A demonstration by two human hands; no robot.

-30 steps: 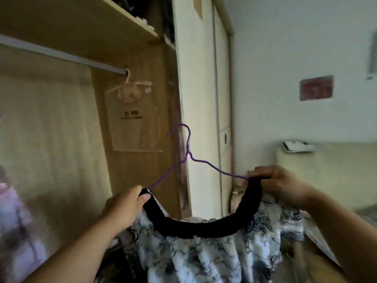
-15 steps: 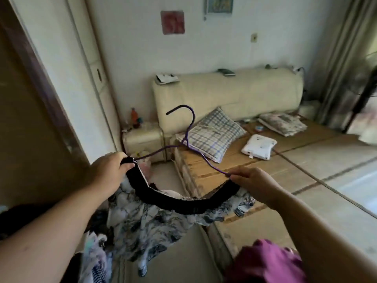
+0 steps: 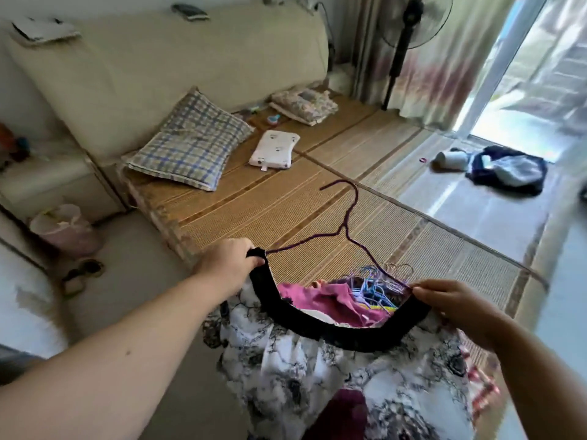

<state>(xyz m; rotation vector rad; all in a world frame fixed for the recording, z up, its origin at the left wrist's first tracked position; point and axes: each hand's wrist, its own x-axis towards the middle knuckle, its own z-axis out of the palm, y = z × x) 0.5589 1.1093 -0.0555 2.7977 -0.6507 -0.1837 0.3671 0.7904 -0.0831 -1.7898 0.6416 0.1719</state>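
Note:
A white garment with a dark floral print (image 3: 333,373) and a black waistband (image 3: 343,331) hangs on a purple wire hanger (image 3: 347,217). My left hand (image 3: 228,265) grips the left end of the waistband and hanger. My right hand (image 3: 451,303) pinches the right end. I hold it spread out over the near edge of the bed, hook pointing away from me.
Below the garment lie a magenta cloth (image 3: 327,296) and a heap of wire hangers (image 3: 378,284) on the bamboo mat (image 3: 286,201) of the bed. A checked pillow (image 3: 190,144), small white pillow (image 3: 274,149), floral pillow (image 3: 303,104), standing fan (image 3: 403,42), pink bin (image 3: 60,228) and clothes pile (image 3: 505,169) surround it.
My view has swung from the wardrobe rail round to the bed and tipped downward. Both hands kept their hold and carried the hanger and garment from the wardrobe over to the bed's edge.

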